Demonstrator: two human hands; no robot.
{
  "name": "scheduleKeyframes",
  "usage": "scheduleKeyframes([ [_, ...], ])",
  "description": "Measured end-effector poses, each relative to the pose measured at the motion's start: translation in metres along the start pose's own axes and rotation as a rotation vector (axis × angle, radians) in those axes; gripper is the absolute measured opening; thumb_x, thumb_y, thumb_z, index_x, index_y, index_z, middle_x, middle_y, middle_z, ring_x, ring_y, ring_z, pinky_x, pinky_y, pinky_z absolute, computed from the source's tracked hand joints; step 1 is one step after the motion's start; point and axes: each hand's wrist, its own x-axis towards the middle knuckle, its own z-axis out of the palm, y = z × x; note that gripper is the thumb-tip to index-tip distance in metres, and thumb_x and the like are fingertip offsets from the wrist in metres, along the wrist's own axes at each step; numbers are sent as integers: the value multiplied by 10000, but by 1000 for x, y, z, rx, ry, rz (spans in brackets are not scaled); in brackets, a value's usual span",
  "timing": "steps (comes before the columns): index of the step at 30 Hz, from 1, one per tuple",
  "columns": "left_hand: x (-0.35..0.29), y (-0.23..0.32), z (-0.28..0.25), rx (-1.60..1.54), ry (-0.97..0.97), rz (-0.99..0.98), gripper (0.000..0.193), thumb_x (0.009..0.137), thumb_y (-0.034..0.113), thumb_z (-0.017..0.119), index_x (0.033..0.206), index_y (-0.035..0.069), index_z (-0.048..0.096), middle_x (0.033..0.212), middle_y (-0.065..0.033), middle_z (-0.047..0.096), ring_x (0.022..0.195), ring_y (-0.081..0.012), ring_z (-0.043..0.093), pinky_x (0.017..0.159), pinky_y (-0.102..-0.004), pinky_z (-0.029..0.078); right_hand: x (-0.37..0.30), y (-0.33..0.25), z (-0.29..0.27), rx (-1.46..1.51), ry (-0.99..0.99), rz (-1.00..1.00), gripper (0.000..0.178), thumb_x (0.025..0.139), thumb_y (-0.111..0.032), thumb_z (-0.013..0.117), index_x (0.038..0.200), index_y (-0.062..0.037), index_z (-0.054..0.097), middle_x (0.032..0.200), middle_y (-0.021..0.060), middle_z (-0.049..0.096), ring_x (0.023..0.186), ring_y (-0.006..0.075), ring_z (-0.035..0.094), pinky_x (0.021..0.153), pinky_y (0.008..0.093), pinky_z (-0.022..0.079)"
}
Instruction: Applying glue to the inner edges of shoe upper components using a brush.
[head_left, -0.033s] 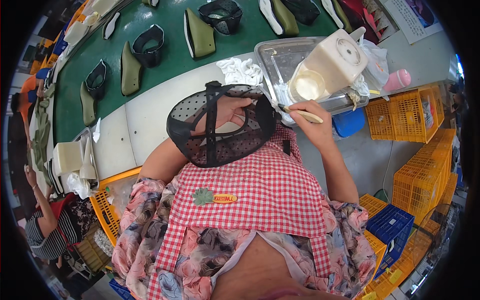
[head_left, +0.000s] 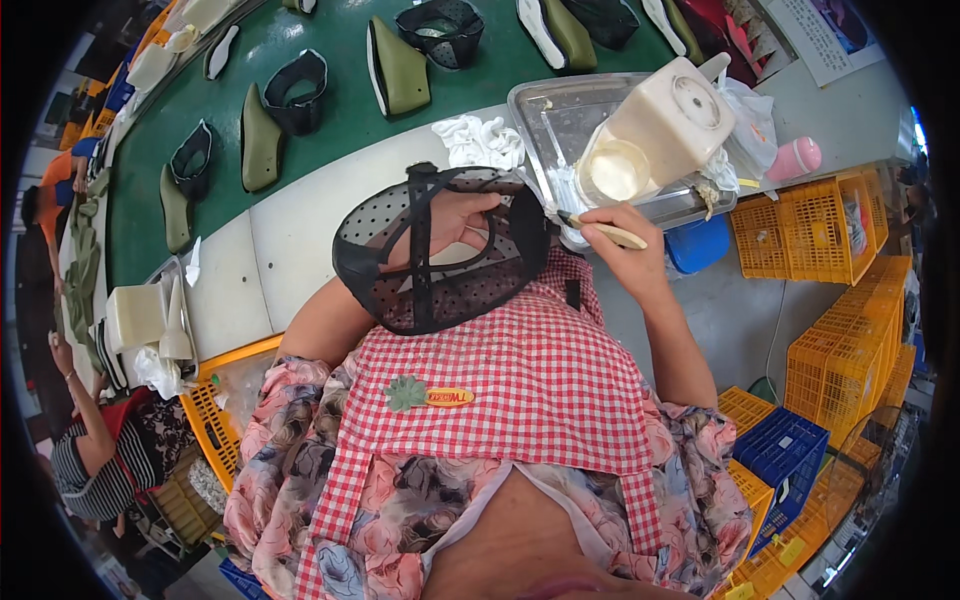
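The mesh (head_left: 422, 285), black and dotted with solid bands, hangs in the middle of the scene, just beyond the checked apron (head_left: 500, 390) and over the near edge of the white bench (head_left: 300, 220). The left hand (head_left: 455, 222) lies under and within it, half open, fingers apart, bearing it up; whether it also pinches an edge I cannot tell. The right hand (head_left: 628, 245) is closed around a brush (head_left: 622, 236), its tip pointing left, close to the mesh's right rim; whether they touch is too small to tell.

Far right of the mesh, a clear tray (head_left: 568, 98) holds a cream jug (head_left: 668, 120) with white stuff in its mouth. A white cloth (head_left: 480, 142) lies just left of the tray; a bag (head_left: 752, 125) and a pink bottle (head_left: 794, 158) are to its right. On the far green table (head_left: 225, 105), green wedges (head_left: 262, 140) alternate with black uppers (head_left: 297, 92). Yellow crates (head_left: 800, 235) stand on the right; a co-worker's striped shirt (head_left: 95, 465) shows at left
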Motion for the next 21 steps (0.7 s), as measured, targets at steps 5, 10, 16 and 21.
scheduleKeyframes([
  [5, 3, 3, -4, -36, 27, 72, 379, 1042, 212, 521, 1386, 56, 543, 1215, -81, 666, 1042, -208, 686, 814, -392, 587, -11, -6, -6, 56, 96, 118, 147, 865, -54, 736, 1009, -24, 735, 945, 55, 701, 857, 121, 642, 763, 248, 489],
  [10, 6, 6, 1, 42, 40, 117, 412, 1043, 248, 531, 1403, 47, 518, 1234, -101, 659, 1085, -235, 677, 820, -430, 586, -1, -23, -2, 94, 208, 76, 142, 855, -49, 739, 994, -18, 734, 931, 65, 702, 851, 130, 651, 758, 257, 497],
  [16, 13, 7, 1, -32, 2, 195, 432, 1049, 262, 518, 1432, 65, 486, 1255, -107, 646, 1094, -247, 672, 853, -436, 588, -10, -11, 8, 142, 262, 136, 133, 843, -48, 749, 973, -23, 735, 919, 74, 706, 844, 148, 660, 758, 272, 508],
  [21, 20, 4, 0, -96, 55, 217, 447, 1052, 266, 510, 1453, 75, 457, 1281, -109, 634, 1099, -249, 669, 866, -445, 588, -35, -10, 12, 142, 160, 161, 128, 880, -48, 720, 1001, -6, 717, 934, 39, 683, 863, 96, 618, 752, 233, 480],
])
